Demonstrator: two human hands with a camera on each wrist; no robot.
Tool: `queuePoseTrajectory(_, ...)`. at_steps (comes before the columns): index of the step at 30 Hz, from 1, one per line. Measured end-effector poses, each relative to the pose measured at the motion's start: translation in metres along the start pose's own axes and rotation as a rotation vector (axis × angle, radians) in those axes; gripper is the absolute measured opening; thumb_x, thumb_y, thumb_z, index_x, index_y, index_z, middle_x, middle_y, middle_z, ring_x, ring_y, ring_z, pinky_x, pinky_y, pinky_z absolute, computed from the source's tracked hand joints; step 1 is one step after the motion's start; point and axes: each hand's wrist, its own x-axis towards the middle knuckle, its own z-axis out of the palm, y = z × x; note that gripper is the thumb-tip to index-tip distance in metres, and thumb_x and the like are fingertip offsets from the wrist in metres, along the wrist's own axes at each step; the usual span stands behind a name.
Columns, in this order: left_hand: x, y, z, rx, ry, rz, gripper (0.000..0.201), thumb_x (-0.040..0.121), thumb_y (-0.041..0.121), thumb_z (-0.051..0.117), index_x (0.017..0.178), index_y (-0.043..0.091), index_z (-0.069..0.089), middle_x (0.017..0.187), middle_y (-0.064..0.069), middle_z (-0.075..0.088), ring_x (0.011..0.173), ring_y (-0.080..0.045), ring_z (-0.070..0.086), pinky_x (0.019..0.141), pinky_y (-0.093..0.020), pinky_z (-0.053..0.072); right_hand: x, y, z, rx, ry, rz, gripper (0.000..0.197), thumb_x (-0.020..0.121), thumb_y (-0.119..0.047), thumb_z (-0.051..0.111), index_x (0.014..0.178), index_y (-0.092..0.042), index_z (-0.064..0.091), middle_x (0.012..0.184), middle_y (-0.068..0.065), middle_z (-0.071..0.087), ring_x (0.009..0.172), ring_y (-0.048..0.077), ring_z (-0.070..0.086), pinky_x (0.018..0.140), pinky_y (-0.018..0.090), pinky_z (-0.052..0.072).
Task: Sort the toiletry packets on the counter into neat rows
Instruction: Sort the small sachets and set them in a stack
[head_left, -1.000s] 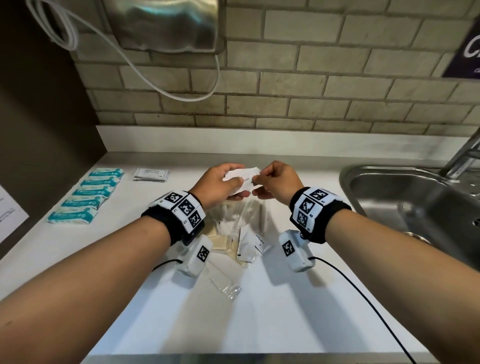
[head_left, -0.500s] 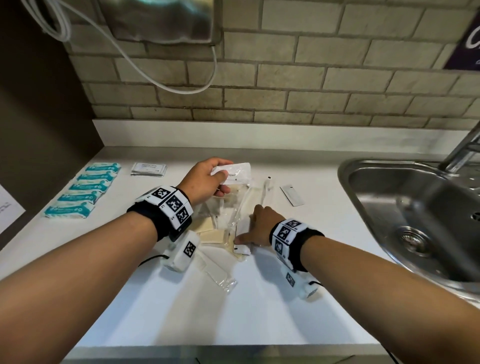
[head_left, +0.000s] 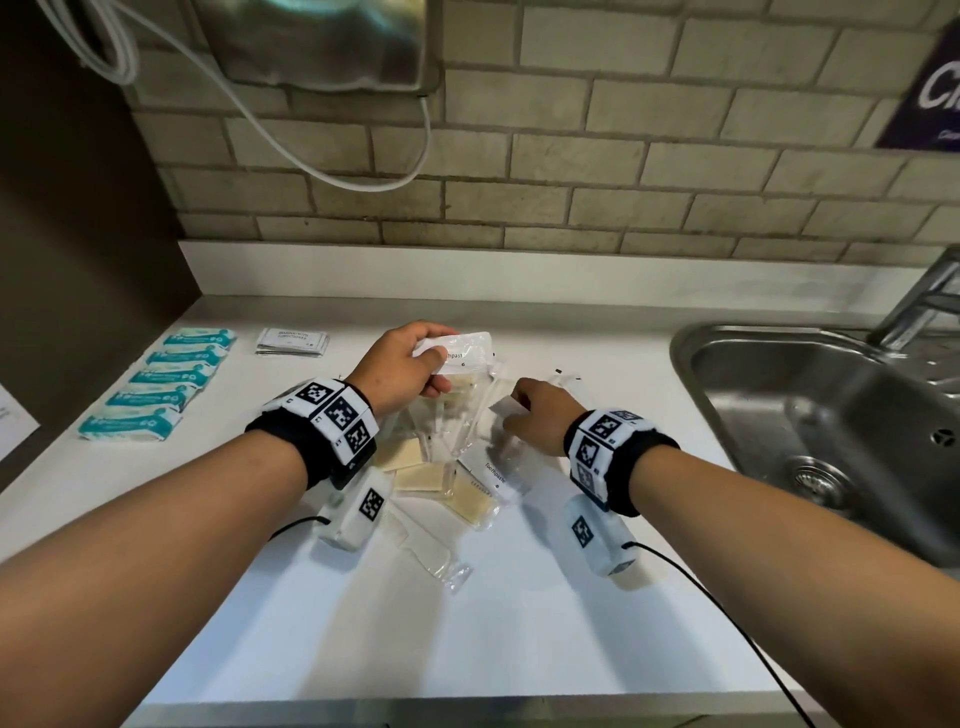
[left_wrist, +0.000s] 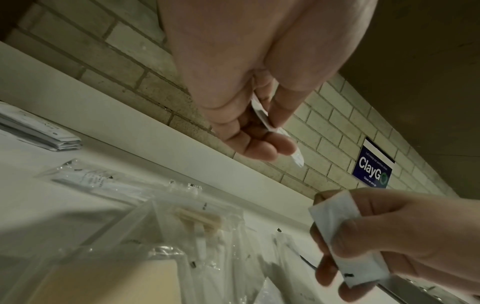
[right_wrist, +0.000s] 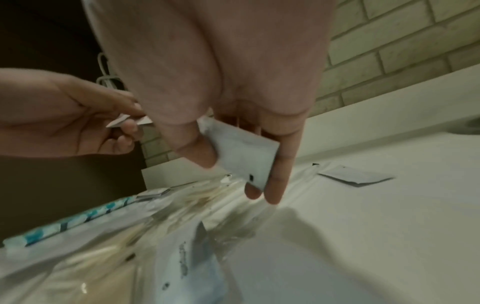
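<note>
A pale brick wall backs a white tabletop (head_left: 519, 623) with a stainless steel sink (head_left: 831, 441) set into its right end. Along the left edge five teal-and-white wrapped packets (head_left: 171, 382) already lie in a tidy row, with a small stack of white printed sachets (head_left: 292, 341) just beyond them. In the middle a loose heap of clear plastic toiletry packets (head_left: 441, 467) overlaps itself. The left hand (head_left: 402, 371) pinches a white toothpaste sachet (head_left: 462, 351) above the heap; the right hand (head_left: 540, 421) grips a second small white sachet (right_wrist: 241, 152) between thumb and fingers, just over the pile. One flat white sachet (right_wrist: 355, 176) lies alone toward the sink. The slick film probably slides easily, so a lifted packet could drag neighbours along and scatter the heap. A careless sweep rightward might push the lone sachet into the sink. Both pinches are light, so either sachet could slip and drop back into the clutter.
</note>
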Motion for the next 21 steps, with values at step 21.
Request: queuePoseTrajectory(21, -0.001, -0.01, -0.004, 0.007, -0.019, -0.031, 0.026, 0.099, 0.008, 0.048, 0.117, 0.02, 0.061, 0.105, -0.006, 0.064, 0.068, -0.017, 0.066, 0.07, -0.031, 0.056, -0.009, 0.008, 0.024, -0.21, -0.121, 0.048, 0.033, 0.079, -0.016, 0.067, 0.109, -0.003, 0.061, 0.107, 0.011, 0.067, 0.1, 0.025, 0.065, 0.076, 0.029, 0.052)
